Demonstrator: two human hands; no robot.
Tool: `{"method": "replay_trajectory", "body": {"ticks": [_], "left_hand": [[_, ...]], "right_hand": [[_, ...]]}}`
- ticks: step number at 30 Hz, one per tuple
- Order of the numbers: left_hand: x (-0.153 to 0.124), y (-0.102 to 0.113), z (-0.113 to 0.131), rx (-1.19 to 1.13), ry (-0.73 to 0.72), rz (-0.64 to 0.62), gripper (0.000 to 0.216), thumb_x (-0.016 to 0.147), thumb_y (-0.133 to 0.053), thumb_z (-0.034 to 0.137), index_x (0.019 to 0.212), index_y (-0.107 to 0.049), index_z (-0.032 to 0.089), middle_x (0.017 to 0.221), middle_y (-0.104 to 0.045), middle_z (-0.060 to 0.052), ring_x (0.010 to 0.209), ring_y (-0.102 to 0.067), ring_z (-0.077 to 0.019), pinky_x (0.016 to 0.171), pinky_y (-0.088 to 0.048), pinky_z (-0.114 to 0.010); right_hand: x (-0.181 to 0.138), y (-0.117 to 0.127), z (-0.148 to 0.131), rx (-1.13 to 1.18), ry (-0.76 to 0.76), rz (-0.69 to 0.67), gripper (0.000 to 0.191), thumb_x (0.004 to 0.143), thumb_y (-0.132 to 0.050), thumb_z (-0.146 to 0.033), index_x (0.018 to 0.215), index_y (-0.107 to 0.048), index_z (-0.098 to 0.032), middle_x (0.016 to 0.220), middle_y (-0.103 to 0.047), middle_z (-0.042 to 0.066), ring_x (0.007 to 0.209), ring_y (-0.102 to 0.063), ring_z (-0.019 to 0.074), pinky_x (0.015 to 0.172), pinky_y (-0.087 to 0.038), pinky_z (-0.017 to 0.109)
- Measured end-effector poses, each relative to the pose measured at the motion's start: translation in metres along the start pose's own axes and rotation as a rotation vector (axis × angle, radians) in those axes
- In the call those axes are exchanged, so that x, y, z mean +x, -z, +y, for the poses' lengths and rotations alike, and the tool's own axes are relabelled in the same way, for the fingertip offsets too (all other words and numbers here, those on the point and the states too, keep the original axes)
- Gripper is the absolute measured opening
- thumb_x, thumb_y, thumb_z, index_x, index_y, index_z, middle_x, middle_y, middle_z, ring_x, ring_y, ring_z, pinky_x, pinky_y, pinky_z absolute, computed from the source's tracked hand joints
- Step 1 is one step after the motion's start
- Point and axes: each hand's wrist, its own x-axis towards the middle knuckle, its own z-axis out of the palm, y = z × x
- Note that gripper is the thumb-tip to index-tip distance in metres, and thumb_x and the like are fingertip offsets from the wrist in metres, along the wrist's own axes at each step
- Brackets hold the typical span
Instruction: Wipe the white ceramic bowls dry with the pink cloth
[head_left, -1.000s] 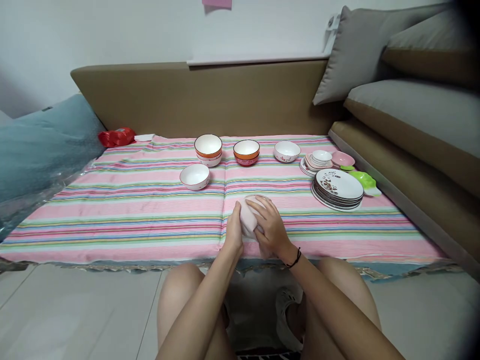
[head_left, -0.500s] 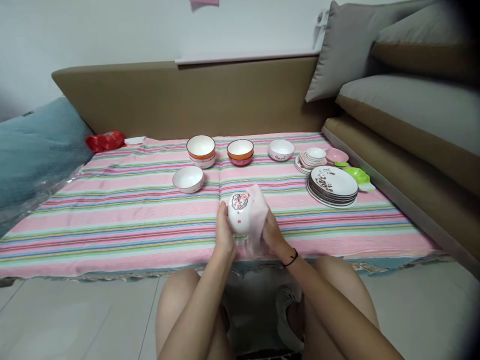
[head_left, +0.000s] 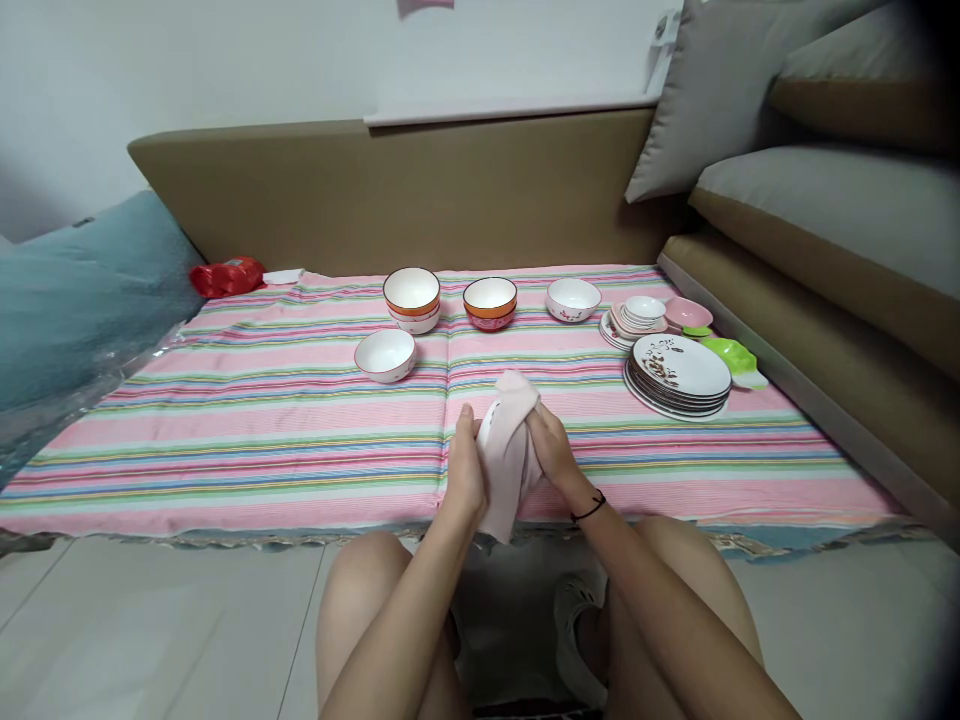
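My left hand [head_left: 465, 470] grips a small white bowl [head_left: 488, 419] from its left side; only a sliver of the bowl's rim shows. A pale pink cloth [head_left: 508, 450] drapes over the bowl and hangs below it. My right hand [head_left: 551, 452] presses this cloth against the bowl from the right, fingers curled. Both hands hover just above the near edge of the striped pink mat [head_left: 262, 430]. My bare knees are below.
On the mat stand a white bowl [head_left: 385, 354], two stacks of orange-rimmed bowls [head_left: 412, 297] [head_left: 490, 302], another white bowl [head_left: 574, 299], small saucers [head_left: 637, 316], a plate stack [head_left: 679, 372] and green dishes [head_left: 731, 355]. Sofa cushions [head_left: 825, 200] rise on the right, a teal pillow [head_left: 82, 290] on the left.
The bowl turned in my hands: half a second ago its red-patterned underside showed, now the cloth covers nearly all of it. My right hand shifted the cloth over the bowl.
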Motion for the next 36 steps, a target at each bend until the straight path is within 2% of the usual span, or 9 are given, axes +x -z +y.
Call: {"method": "replay_trajectory", "body": {"ticks": [2,6,10,13,17,22,31,36], "left_hand": [[-0.001,-0.001,0.007,-0.025,-0.05,0.027,0.058,0.075,-0.054,0.07,0.088,-0.069,0.015,0.066,-0.067,-0.004,0.072,-0.066,-0.0229,0.067,-0.048,-0.031],[0.003,0.001,0.017,0.033,-0.16,0.082,0.043,0.07,-0.069,0.057,0.087,-0.067,0.018,0.066,-0.066,0.0,0.065,-0.062,-0.0187,0.06,-0.044,-0.027],[0.007,0.003,0.023,-0.008,-0.169,0.103,0.052,0.072,-0.059,0.065,0.091,-0.067,0.017,0.073,-0.069,-0.002,0.063,-0.062,-0.0186,0.058,-0.043,-0.027],[0.006,0.005,0.028,0.003,-0.169,0.132,0.058,0.074,-0.051,0.069,0.09,-0.066,0.015,0.067,-0.068,-0.003,0.06,-0.062,-0.0193,0.054,-0.041,-0.027],[0.003,0.006,0.032,0.023,-0.207,0.144,0.055,0.074,-0.051,0.066,0.088,-0.067,0.016,0.061,-0.064,-0.002,0.056,-0.058,-0.0171,0.05,-0.036,-0.025],[0.002,0.008,0.031,0.013,-0.27,0.138,0.051,0.073,-0.053,0.065,0.079,-0.065,0.016,0.059,-0.062,-0.002,0.057,-0.056,-0.0162,0.052,-0.035,-0.025],[0.003,0.002,0.032,-0.149,-0.289,0.162,0.045,0.069,-0.057,0.058,0.069,-0.064,0.014,0.061,-0.065,-0.002,0.051,-0.053,-0.0129,0.052,-0.037,-0.024],[0.006,0.005,0.031,-0.105,-0.273,0.178,0.046,0.069,-0.061,0.06,0.068,-0.064,0.014,0.052,-0.058,0.001,0.045,-0.047,-0.0107,0.047,-0.031,-0.023]], "right_hand": [[-0.003,-0.002,0.002,0.054,-0.058,0.04,0.044,0.092,-0.041,-0.048,0.115,-0.061,-0.016,0.12,-0.066,0.01,0.114,-0.059,0.0254,0.105,-0.043,0.043],[-0.012,-0.006,0.007,0.049,-0.038,0.016,0.048,0.093,-0.041,-0.045,0.131,-0.052,-0.019,0.134,-0.059,0.009,0.126,-0.052,0.0242,0.109,-0.04,0.042],[-0.015,-0.006,0.009,-0.027,0.111,-0.051,0.057,0.091,-0.046,-0.04,0.145,-0.038,-0.021,0.15,-0.043,0.007,0.138,-0.04,0.0222,0.116,-0.033,0.039],[-0.016,-0.005,0.01,-0.072,0.212,-0.076,0.061,0.089,-0.05,-0.037,0.146,-0.036,-0.021,0.154,-0.037,0.008,0.142,-0.034,0.0232,0.118,-0.029,0.041],[-0.018,-0.003,0.008,-0.144,0.31,-0.074,0.064,0.087,-0.053,-0.035,0.147,-0.034,-0.022,0.156,-0.032,0.008,0.144,-0.03,0.0252,0.119,-0.028,0.045],[-0.022,-0.003,0.003,-0.206,0.402,-0.003,0.061,0.083,-0.056,-0.029,0.142,-0.041,-0.023,0.152,-0.039,0.009,0.141,-0.035,0.0275,0.117,-0.03,0.049],[-0.023,-0.005,-0.002,-0.231,0.368,0.172,0.05,0.075,-0.057,-0.019,0.125,-0.058,-0.023,0.127,-0.06,0.009,0.121,-0.054,0.0283,0.104,-0.044,0.046],[-0.019,0.002,-0.002,-0.243,0.466,0.096,0.051,0.072,-0.06,-0.015,0.123,-0.059,-0.023,0.128,-0.057,0.011,0.12,-0.054,0.0289,0.101,-0.046,0.046]]}}
